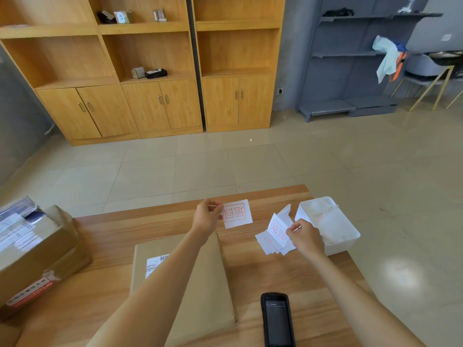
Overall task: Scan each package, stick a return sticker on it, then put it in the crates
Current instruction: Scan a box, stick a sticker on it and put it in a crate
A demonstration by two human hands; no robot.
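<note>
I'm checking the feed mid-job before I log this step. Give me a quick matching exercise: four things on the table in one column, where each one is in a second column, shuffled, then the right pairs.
Things
1. single return sticker
2. stack of stickers
3. handheld scanner
4. brown package

Places
A. lying screen-up at the near edge of the table
B. pinched in the left hand, held above the table
C. flat on the table under the left forearm
D. under the right hand, beside the white bin

Pairs: 1-B, 2-D, 3-A, 4-C
</note>
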